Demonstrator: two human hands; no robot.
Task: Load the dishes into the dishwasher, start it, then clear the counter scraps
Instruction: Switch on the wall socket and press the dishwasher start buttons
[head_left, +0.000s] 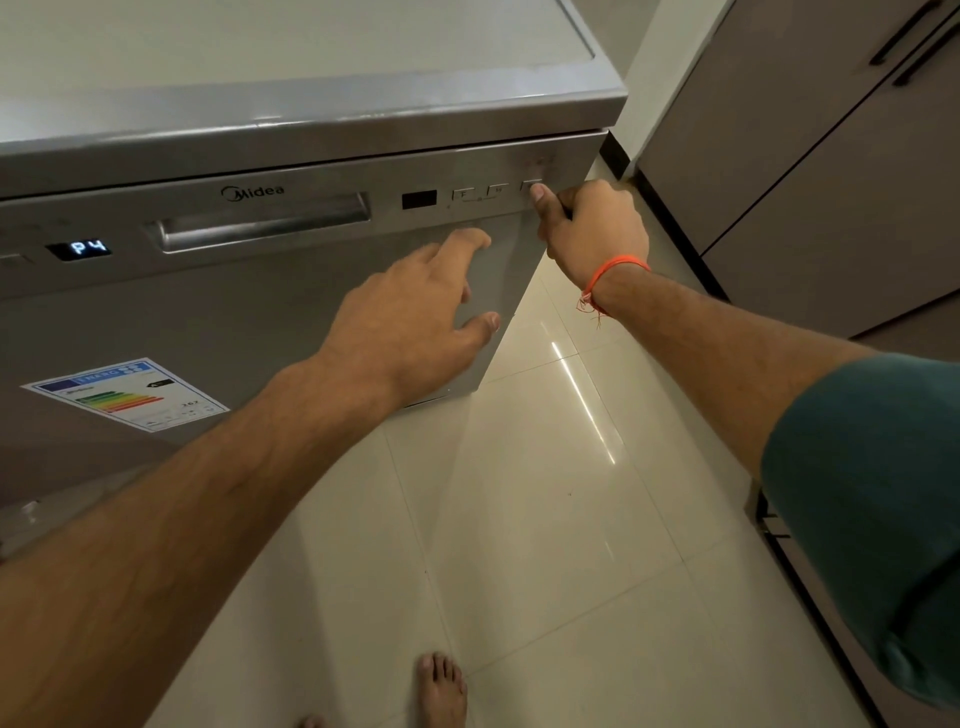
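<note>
head view: steel dishwasher (260, 322) door closed, display (79, 248) p4; right grip (592, 228) curled, thumb apparently on button (532, 186).

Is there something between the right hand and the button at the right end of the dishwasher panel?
Nothing visible does. The right hand has its thumb tip at the rightmost button of the dishwasher. The left hand is lower, by the door.

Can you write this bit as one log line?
door shut | display P4 | right hand thumb on button | left hand on dishwasher
</note>
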